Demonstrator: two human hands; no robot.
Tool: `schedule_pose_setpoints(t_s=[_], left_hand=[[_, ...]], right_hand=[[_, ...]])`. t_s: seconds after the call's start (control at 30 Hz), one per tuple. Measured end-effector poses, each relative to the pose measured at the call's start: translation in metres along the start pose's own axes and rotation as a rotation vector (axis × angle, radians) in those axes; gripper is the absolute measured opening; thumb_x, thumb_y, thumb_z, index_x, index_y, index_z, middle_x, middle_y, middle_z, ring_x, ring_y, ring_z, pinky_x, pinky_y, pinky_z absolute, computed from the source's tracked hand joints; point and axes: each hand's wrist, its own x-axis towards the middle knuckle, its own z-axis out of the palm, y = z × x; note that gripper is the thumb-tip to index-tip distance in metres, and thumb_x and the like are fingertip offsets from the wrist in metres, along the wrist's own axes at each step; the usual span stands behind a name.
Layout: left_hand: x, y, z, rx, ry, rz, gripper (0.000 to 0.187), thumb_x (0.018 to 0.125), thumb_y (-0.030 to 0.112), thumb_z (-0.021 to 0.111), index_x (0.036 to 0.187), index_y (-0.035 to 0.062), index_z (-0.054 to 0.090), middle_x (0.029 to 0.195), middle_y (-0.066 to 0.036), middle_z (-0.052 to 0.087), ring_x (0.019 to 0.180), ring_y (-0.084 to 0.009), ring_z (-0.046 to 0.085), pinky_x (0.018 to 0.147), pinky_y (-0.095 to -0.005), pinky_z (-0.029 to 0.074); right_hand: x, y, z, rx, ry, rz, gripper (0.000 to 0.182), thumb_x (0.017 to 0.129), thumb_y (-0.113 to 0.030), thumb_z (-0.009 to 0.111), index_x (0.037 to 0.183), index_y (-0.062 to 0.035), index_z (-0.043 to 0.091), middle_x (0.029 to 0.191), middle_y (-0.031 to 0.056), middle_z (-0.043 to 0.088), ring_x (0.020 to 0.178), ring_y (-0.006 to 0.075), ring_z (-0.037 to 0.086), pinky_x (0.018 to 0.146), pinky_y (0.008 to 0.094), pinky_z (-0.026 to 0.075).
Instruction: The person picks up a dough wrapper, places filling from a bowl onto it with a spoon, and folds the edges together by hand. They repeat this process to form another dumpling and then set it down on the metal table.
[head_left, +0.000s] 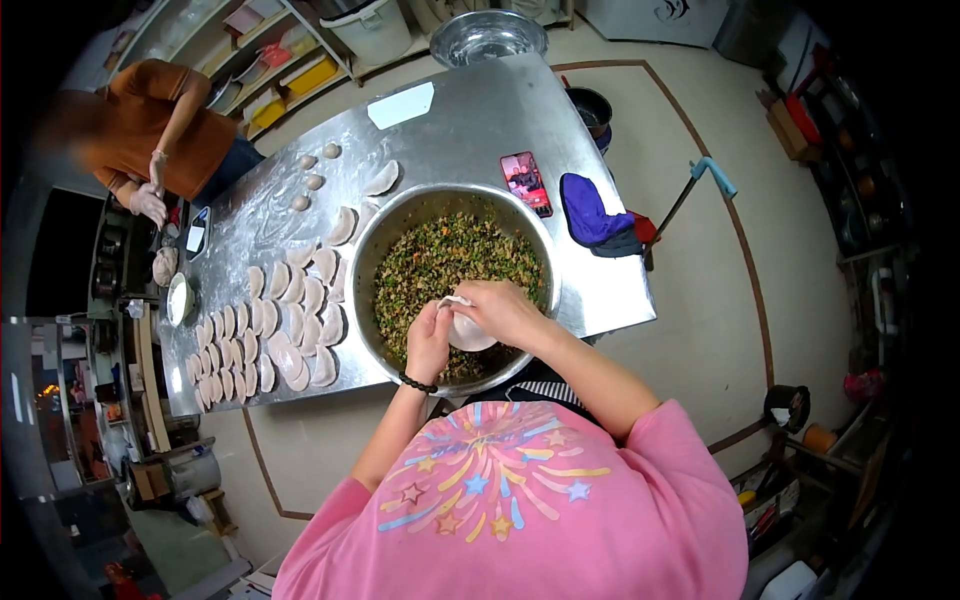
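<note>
Both my hands are over a large steel bowl (366, 290) full of chopped green and brown filling (450, 250). Between them is a thin white dough wrapper (468, 334), folded at its upper edge. My left hand (428, 342) pinches the wrapper's left side, fingers closed. On the right side, my right hand (500, 312) grips the same edge with thumb and fingers. Whether filling lies inside the wrapper is hidden. Left of the bowl, half-moon dumplings (332, 325) lie in several rows on the steel table (460, 120).
Across the table a person (170, 125) in an orange top and gloves stands near several dough balls (314, 182) and spread flour. A phone (526, 183) and purple cloth item (597, 212) lie right of the bowl. A white bowl (181, 299) stands at the left edge.
</note>
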Motion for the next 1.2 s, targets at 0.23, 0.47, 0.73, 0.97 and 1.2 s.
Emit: schedule_pose_setpoints(t_s=[0.23,0.47,0.73,0.97,1.2], left_hand=[[-0.002,0.003,0.003,-0.195,-0.037,-0.035,0.022,0.092,0.021,0.051,0.104,0.0038,0.056,0.095,0.001,0.059,0.083,-0.0063,0.053,0.074,-0.0210,0.041],[-0.001,-0.003,0.006,-0.300,-0.056,-0.038,0.018,0.091,0.016,0.053,0.103,0.0045,0.058,0.092,0.002,0.059,0.083,-0.0050,0.052,0.072,-0.0203,0.041],[-0.004,0.007,0.011,-0.631,-0.056,-0.132,0.022,0.089,0.016,0.056,0.106,0.0026,0.056,0.097,-0.001,0.061,0.087,-0.0089,0.056,0.077,-0.0243,0.044],[-0.007,0.014,0.011,-0.621,-0.030,-0.190,0.018,0.089,0.015,0.055,0.101,0.0024,0.059,0.091,0.001,0.062,0.084,-0.0062,0.055,0.074,-0.0220,0.043],[-0.008,0.008,0.012,-0.531,0.000,-0.216,0.015,0.090,0.015,0.052,0.098,0.0044,0.060,0.088,0.003,0.060,0.079,-0.0047,0.051,0.070,-0.0197,0.040]], right_hand=[[0.000,0.002,0.001,0.055,0.049,-0.054,0.014,0.081,-0.018,0.057,0.086,-0.0048,0.056,0.081,0.0136,0.061,0.076,0.0325,0.060,0.065,0.0423,0.047],[0.000,0.001,0.002,0.042,0.067,-0.084,0.015,0.081,-0.018,0.057,0.085,-0.0030,0.056,0.084,0.0137,0.060,0.076,0.0331,0.060,0.065,0.0420,0.047],[0.001,-0.007,-0.001,0.085,0.147,0.027,0.017,0.080,-0.021,0.058,0.080,-0.0034,0.056,0.075,0.0151,0.060,0.074,0.0336,0.059,0.064,0.0410,0.047],[0.001,-0.005,-0.002,0.116,0.160,0.011,0.018,0.080,-0.022,0.058,0.081,-0.0043,0.058,0.077,0.0131,0.060,0.075,0.0317,0.059,0.066,0.0407,0.047],[0.001,-0.004,-0.006,0.097,0.076,-0.047,0.015,0.080,-0.022,0.056,0.081,-0.0084,0.061,0.078,0.0103,0.061,0.077,0.0294,0.060,0.067,0.0389,0.047]])
